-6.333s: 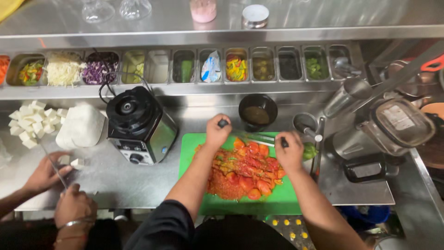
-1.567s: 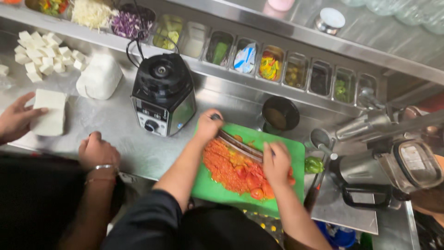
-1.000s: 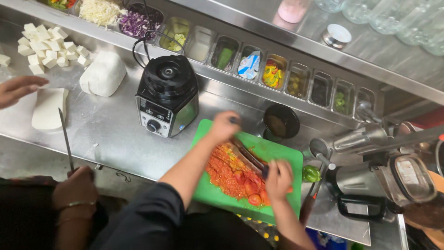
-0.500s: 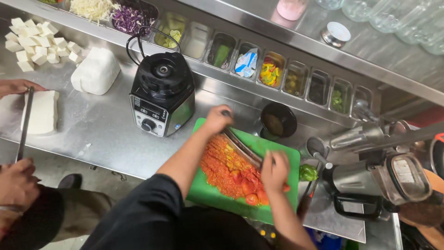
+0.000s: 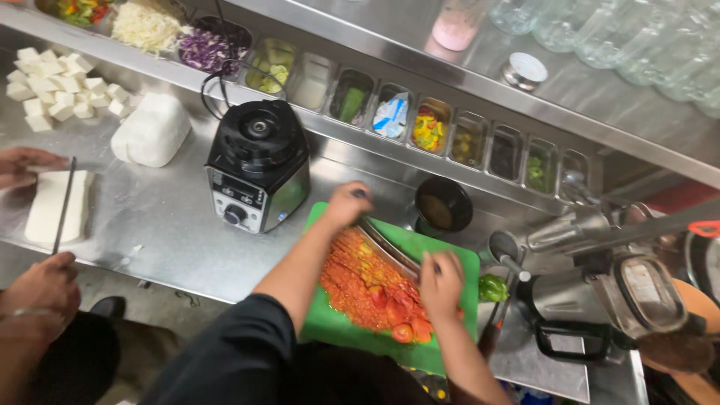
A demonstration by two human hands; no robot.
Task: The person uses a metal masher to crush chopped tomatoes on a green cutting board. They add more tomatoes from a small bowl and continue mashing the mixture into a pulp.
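Note:
A green cutting board (image 5: 454, 259) lies on the steel counter, heaped with chopped red tomato (image 5: 367, 289). Across the heap rests a long curved two-handled blade (image 5: 386, 251). My left hand (image 5: 346, 205) grips its far end at the board's upper left corner. My right hand (image 5: 440, 283) grips the near end over the tomato's right side. Whole tomato pieces lie at the board's lower right, just below my right hand.
A black blender base (image 5: 256, 165) stands left of the board, a dark bowl (image 5: 442, 206) behind it, a juicer (image 5: 607, 292) to the right. Ingredient tins (image 5: 431, 124) line the back rail. At far left, another person's hands (image 5: 34, 289) cut a white block (image 5: 49, 206) with a knife.
The view has swung and closed in on the counter. My hands have rocked the blade across the tomato, now more finely chopped. The neighbouring person has set a knife on the white block.

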